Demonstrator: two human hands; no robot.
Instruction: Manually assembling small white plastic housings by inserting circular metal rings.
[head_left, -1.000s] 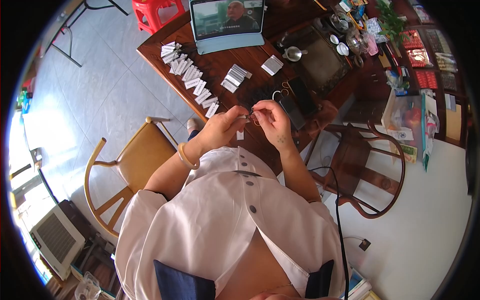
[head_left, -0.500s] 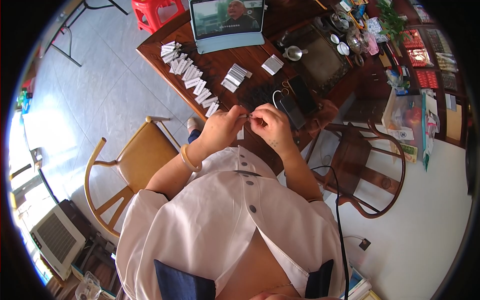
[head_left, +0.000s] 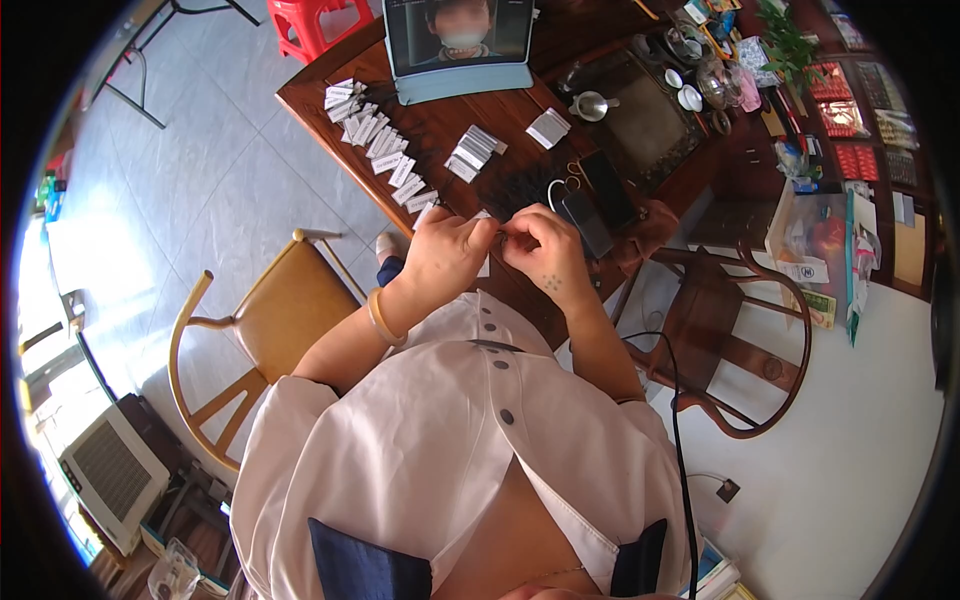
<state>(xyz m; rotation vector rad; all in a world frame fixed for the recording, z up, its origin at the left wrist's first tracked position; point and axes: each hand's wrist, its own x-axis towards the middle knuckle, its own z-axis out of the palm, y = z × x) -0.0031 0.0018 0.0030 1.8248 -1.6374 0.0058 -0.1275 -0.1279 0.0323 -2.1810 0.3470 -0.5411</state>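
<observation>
My left hand [head_left: 452,252] and my right hand [head_left: 545,252] meet over the near edge of the dark wooden table, fingertips almost touching. The left is pinched closed, and a small white tag [head_left: 482,215] shows at its fingertips. Thumb and finger of the right are pressed together on something too small to make out. Just beyond them lies a tangle of black cords [head_left: 512,188]. A long overlapping row of white tags [head_left: 384,142] with black cords runs along the table's left side. Two more piles sit farther back, a stack of tags [head_left: 474,152] and a smaller stack [head_left: 548,128].
A tablet [head_left: 462,84] stands at the back. Right of the cords lie scissors [head_left: 573,178], a black phone [head_left: 606,186] and a dark rounded device [head_left: 586,224]. Beyond is a tea tray [head_left: 640,130] with a metal cup [head_left: 590,105]. Chairs [head_left: 290,310] flank me.
My left hand has turned slightly, its knuckles rising, and a white tag edge now shows above its fingers. Both hands stay together. The tablet's picture has changed.
</observation>
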